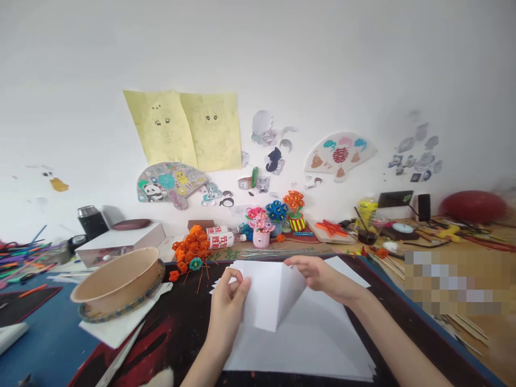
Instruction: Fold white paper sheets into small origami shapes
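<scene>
A white sheet of paper is held up and partly folded in front of me, over more white sheets lying on a dark red and black mat. My left hand pinches the sheet's left edge with thumb and fingers. My right hand grips its upper right corner, fingers curled over the top edge.
A tan paper bowl sits on white paper at the left. Orange pipe-cleaner flowers, a lying bottle and small flower pots stand behind. Sticks and tools clutter the right. Drawings hang on the wall.
</scene>
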`<state>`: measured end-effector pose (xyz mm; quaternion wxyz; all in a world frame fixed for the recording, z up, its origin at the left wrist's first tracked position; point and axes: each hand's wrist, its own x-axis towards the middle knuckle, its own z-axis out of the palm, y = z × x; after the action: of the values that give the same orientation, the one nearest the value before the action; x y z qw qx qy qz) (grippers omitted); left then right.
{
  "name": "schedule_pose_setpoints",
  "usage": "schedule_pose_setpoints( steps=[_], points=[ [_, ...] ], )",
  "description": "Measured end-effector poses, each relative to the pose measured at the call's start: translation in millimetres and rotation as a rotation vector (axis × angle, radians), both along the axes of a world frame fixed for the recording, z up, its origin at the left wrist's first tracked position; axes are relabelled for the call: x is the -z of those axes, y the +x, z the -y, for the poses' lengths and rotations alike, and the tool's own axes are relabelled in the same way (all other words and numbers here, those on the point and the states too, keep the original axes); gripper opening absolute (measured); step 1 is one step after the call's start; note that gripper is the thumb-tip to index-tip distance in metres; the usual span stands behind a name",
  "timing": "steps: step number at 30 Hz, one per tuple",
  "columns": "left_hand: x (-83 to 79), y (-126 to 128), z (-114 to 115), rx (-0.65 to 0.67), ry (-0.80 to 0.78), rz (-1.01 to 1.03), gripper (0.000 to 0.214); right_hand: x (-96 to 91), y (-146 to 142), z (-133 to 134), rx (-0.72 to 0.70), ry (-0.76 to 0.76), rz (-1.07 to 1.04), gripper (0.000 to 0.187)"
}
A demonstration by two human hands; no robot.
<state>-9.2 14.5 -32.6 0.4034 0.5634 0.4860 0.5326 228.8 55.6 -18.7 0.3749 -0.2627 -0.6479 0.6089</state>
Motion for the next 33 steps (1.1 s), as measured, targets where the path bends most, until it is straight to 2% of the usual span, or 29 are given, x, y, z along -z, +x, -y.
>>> schedule_pose_setpoints(
  steps=[2,5,7,8,9,13,15,19,24,28,33],
  points=[
    [1.0,-5,1,0.038,-0.039,0.032,0.035,0.0,-5,7,0.147,0.031,0.094,0.046],
    [-11.3,-17,2,0.195,-0.060,-0.109,0.028,-4.3,-16,17,0.257,0.129,0.131,0.036],
    [-23.7,-24,4,0.102,0.113,-0.331,0.023,-8.1,-21,22,0.231,0.166,0.172,0.036],
    [-29.2,-25,7,0.043,0.202,-0.429,0.033,-9.8,-23,24,0.198,0.192,0.202,0.035],
    [-33.5,-25,10,0.049,0.266,-0.491,0.036,-11.1,-24,26,0.148,0.215,0.236,0.034],
    [-38.2,-12,25,0.346,0.246,-0.512,0.030,-13.7,-25,34,0.015,0.305,0.275,0.027],
    [-37.5,-6,31,0.419,0.178,-0.501,0.020,-14.9,-25,36,-0.009,0.321,0.280,0.024],
    [-40.1,-1,35,0.347,0.067,-0.505,0.013,-19.0,-26,39,-0.001,0.340,0.332,0.018],
    [-43.9,1,35,0.316,0.010,-0.651,0.010,-20.2,-29,40,0.050,0.319,0.355,0.014],
    [-45.0,0,36,0.308,0.048,-0.789,0.008,-17.4,-32,41,0.029,0.303,0.370,0.012],
    [-44.0,-5,34,0.312,0.214,-1.009,0.008,-15.6,-38,46,0.028,0.329,0.455,0.010]
  ],
)
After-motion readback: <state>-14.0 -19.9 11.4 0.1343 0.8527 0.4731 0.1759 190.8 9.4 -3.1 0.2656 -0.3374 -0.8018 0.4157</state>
